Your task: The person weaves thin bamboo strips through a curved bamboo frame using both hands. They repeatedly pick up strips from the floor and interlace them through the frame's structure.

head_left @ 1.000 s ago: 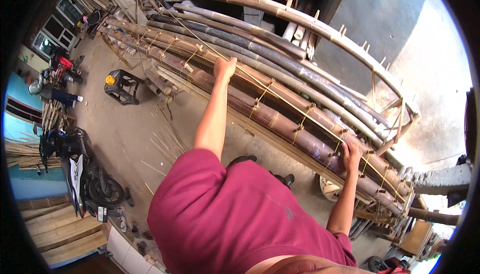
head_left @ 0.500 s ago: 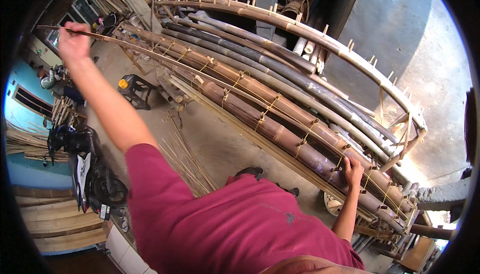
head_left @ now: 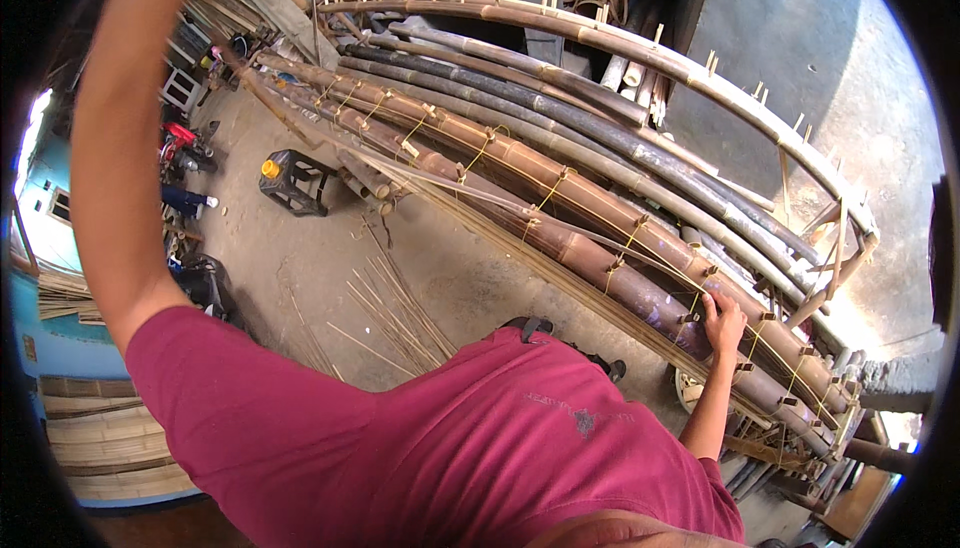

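My right hand (head_left: 724, 324) is at the right end of a long, thin bamboo strip (head_left: 470, 195), its fingers closed on it. The strip runs leftward over two thick brown bamboo poles (head_left: 560, 246), and its far left part is blurred. Yellow cord is tied around these poles at intervals, and short dark pegs stick out of them. My left arm is raised at the far left, its hand past the top edge of the view, so what it holds is hidden.
A curved bamboo rail (head_left: 600, 36) with upright pegs arcs behind the poles. Dark bamboo poles (head_left: 560, 133) lie between. A black stool (head_left: 296, 184) with a yellow object stands on the floor, near loose thin strips (head_left: 400, 313). Bamboo slats (head_left: 105, 438) lie lower left.
My left hand has risen up and out of view. The strip has shifted, sagging lower at its middle. My right hand stays at the strip's right end while the view has turned slightly.
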